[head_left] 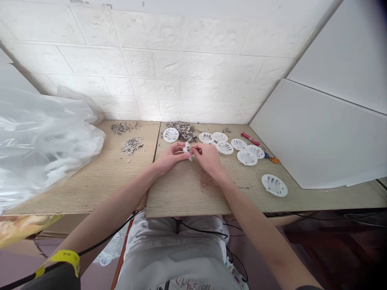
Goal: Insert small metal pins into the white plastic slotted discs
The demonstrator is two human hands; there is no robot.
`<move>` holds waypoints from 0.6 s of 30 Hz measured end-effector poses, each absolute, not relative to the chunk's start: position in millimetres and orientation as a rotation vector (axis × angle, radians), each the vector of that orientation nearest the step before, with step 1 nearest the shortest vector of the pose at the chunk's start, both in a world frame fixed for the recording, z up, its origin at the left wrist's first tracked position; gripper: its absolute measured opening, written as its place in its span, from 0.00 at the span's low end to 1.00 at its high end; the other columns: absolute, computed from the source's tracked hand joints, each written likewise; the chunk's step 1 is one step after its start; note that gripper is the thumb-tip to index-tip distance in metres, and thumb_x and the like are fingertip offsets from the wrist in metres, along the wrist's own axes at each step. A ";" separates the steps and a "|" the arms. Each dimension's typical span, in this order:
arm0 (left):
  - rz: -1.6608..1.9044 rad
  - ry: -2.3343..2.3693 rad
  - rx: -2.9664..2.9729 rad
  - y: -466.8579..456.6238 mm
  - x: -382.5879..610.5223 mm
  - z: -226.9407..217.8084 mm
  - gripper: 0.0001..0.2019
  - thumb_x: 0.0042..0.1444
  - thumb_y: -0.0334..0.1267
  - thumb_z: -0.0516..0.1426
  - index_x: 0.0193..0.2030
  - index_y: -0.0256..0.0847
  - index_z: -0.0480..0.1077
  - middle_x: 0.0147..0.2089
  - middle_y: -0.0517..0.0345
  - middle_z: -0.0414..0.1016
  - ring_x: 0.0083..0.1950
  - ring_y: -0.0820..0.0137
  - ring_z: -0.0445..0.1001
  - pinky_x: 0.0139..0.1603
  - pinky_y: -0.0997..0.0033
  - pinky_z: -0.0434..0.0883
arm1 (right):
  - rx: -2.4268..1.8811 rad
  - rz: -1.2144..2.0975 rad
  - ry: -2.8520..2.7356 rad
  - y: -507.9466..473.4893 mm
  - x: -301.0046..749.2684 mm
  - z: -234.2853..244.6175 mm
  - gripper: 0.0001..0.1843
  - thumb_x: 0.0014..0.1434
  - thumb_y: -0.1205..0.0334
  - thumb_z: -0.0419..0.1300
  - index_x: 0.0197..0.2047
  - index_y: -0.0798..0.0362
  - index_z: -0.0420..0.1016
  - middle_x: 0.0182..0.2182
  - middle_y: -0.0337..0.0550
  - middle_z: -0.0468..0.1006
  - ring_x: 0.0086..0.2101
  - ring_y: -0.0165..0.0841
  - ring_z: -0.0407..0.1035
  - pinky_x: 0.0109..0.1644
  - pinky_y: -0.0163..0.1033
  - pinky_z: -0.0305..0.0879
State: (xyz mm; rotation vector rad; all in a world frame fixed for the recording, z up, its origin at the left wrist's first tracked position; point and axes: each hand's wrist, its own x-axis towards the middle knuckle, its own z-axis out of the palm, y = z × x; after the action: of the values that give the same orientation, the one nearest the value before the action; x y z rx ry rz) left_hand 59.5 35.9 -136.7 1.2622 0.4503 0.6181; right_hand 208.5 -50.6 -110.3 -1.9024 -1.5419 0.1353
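My left hand (171, 157) holds a white slotted plastic disc (188, 151) up on its edge, between thumb and fingers. My right hand (208, 158) is closed in a pinch against the near face of that disc; whatever sits between its fingertips is too small to make out. Just behind the hands lies a heap of small metal parts (184, 131), with another white slotted disc (171, 135) beside it. Several more such discs (225, 148) lie flat to the right of my right hand.
Small metal pieces form two piles on the left board, a nearer pile (132, 146) and a farther pile (121, 128). A large clear plastic bag (45, 141) covers the far left. A red marker-like stick (250, 139) lies near the white panel (317, 133) on the right.
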 end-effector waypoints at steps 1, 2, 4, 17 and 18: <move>0.617 0.453 1.269 35.1 59.2 -135.7 0.23 0.43 0.39 0.70 0.46 0.39 0.71 0.47 0.53 0.76 0.48 0.67 0.74 0.58 0.58 0.65 | -1.902 0.127 -1.554 -51.2 208.2 -110.5 0.12 0.61 0.63 0.55 0.38 0.52 0.81 0.33 0.45 0.82 0.33 0.36 0.72 0.35 0.37 0.58; 0.616 0.454 1.279 34.4 59.0 -134.7 0.22 0.43 0.39 0.70 0.45 0.39 0.71 0.47 0.53 0.76 0.48 0.67 0.74 0.57 0.59 0.65 | -1.896 0.122 -1.568 -51.9 208.1 -110.9 0.12 0.62 0.64 0.55 0.38 0.51 0.81 0.33 0.45 0.82 0.33 0.36 0.72 0.35 0.37 0.58; 0.614 0.448 1.305 33.5 58.4 -133.4 0.22 0.42 0.38 0.70 0.44 0.39 0.70 0.47 0.54 0.76 0.47 0.67 0.74 0.56 0.59 0.66 | -1.874 0.115 -1.599 -53.0 208.3 -112.1 0.13 0.62 0.64 0.54 0.38 0.51 0.81 0.33 0.44 0.82 0.32 0.35 0.72 0.35 0.37 0.58; 0.608 0.362 1.258 32.2 60.1 -130.7 0.22 0.46 0.40 0.68 0.48 0.40 0.71 0.47 0.53 0.77 0.47 0.67 0.74 0.54 0.63 0.66 | -1.969 -0.122 -1.197 -126.5 247.0 -86.8 0.20 0.60 0.50 0.56 0.48 0.53 0.78 0.46 0.52 0.79 0.43 0.43 0.72 0.50 0.48 0.64; 0.628 0.380 1.238 31.7 60.7 -130.1 0.22 0.46 0.41 0.69 0.48 0.40 0.71 0.46 0.53 0.77 0.47 0.67 0.74 0.52 0.64 0.67 | -2.052 -0.198 -1.097 -147.9 259.7 -89.4 0.23 0.58 0.47 0.57 0.50 0.53 0.77 0.48 0.54 0.78 0.45 0.46 0.71 0.52 0.52 0.63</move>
State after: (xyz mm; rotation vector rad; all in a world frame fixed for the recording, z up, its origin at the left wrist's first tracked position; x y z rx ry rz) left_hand 60.7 31.7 -130.1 1.2383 0.3804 0.6283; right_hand 259.7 -147.9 -89.4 -2.0521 -1.0965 -0.1982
